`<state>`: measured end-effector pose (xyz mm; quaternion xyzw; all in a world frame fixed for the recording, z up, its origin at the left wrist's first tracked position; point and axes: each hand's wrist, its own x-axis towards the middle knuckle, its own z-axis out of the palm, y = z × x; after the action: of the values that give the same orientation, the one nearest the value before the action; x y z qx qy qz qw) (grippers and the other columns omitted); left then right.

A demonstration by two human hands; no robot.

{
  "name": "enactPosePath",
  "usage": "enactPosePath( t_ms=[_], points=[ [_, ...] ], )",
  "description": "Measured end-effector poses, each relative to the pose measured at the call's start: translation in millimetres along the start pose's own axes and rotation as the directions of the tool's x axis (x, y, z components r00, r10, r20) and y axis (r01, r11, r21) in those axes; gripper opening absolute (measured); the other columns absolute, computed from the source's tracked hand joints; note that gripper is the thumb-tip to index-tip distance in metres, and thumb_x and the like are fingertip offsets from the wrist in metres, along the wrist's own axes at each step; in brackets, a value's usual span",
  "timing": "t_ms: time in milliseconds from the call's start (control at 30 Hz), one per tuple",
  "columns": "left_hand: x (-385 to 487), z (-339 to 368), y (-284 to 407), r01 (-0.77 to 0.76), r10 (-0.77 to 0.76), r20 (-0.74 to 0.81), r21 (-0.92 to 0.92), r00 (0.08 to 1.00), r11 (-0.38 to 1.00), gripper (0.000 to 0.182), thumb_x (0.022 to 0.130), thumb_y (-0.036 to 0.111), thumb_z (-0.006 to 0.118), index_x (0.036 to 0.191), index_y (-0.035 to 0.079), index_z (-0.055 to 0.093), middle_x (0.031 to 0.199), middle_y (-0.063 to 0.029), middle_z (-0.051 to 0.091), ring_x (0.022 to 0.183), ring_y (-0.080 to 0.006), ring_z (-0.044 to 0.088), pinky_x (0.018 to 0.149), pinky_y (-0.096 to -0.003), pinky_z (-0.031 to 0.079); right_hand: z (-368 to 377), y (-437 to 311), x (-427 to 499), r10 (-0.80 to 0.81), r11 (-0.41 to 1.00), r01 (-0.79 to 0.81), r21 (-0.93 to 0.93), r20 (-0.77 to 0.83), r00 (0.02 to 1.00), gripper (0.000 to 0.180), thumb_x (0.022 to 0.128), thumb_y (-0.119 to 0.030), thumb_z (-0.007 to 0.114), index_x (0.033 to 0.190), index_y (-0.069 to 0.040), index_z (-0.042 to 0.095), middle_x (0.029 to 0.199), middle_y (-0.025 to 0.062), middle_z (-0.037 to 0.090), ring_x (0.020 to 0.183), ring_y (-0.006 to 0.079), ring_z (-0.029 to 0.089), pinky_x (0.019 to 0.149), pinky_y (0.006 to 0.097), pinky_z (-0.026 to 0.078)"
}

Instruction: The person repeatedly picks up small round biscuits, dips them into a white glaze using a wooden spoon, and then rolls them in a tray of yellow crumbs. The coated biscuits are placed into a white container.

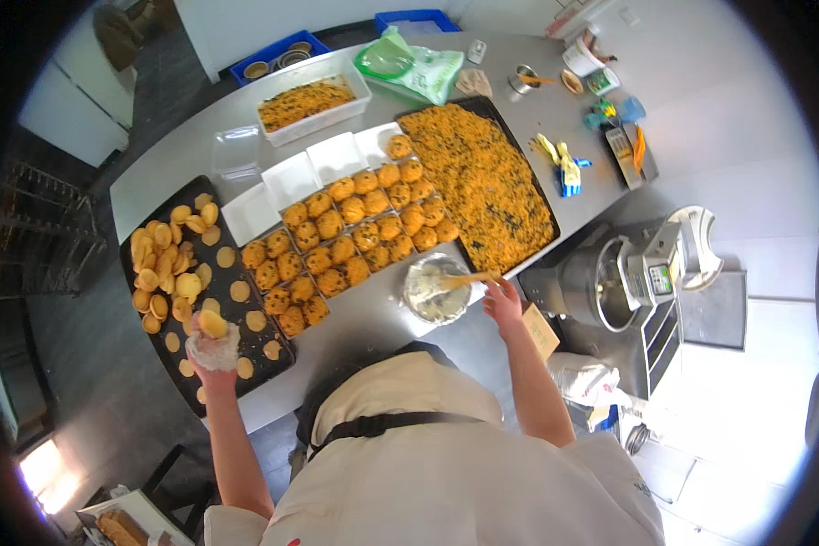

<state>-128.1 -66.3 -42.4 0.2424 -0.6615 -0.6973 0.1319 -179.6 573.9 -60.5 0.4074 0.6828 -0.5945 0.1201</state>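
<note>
My left hand [211, 348], in a thin clear plastic glove, holds a round flat yellow cake [212, 323] above a black baking tray [273, 355]. A heap of similar cakes [160, 256] lies on that tray, with single ones spread beside it. My bare right hand [504, 304] is at the handle end of a wooden spatula [465, 279]; its exact grip is unclear. The spatula's other end rests in a metal bowl [437, 310] of pale cream. Between the tray and the bowl, white square boxes hold orange-brown crumb-coated balls [341, 252]; some boxes [291, 180] are bare.
A second black tray [553, 222] of orange crumbs stands behind the bowl. Farther back are a plastic tub [314, 126] of crumbs, a green-and-white bag [437, 72], a metal cup [523, 82] and a piping bag [568, 170]. A stand mixer [645, 273] stands at the right.
</note>
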Motion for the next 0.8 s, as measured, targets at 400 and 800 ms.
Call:
enactPosePath(
  t_ms=[400,800],
  points=[
    [-84,239,-34,0.623,-0.548,0.567,0.076,0.615,0.778,0.039,0.098,0.016,0.071,0.134,0.01,0.058,0.111,-0.006,0.063,0.09,-0.0221,0.069,0.074,-0.0398,0.062,60,-21,26,-0.49,0.865,0.496,-0.074,0.089,0.867,0.033,0.094,-0.029,0.081,0.112,-0.002,0.072,0.089,0.0064,0.074,0.077,0.017,0.067,0.071,0.0338,0.055],
    [-122,329,-40,-0.115,-0.613,0.591,0.763,0.524,0.637,0.092,0.083,0.037,0.075,0.159,-0.004,0.044,0.132,-0.026,0.069,0.12,-0.0367,0.069,0.104,-0.0399,0.054,71,25,-33,-0.576,0.619,0.637,-0.458,0.286,0.766,0.025,0.097,-0.019,0.072,0.119,-0.007,0.075,0.105,0.0146,0.079,0.093,0.0289,0.078,0.081,0.04,0.061]
  ],
)
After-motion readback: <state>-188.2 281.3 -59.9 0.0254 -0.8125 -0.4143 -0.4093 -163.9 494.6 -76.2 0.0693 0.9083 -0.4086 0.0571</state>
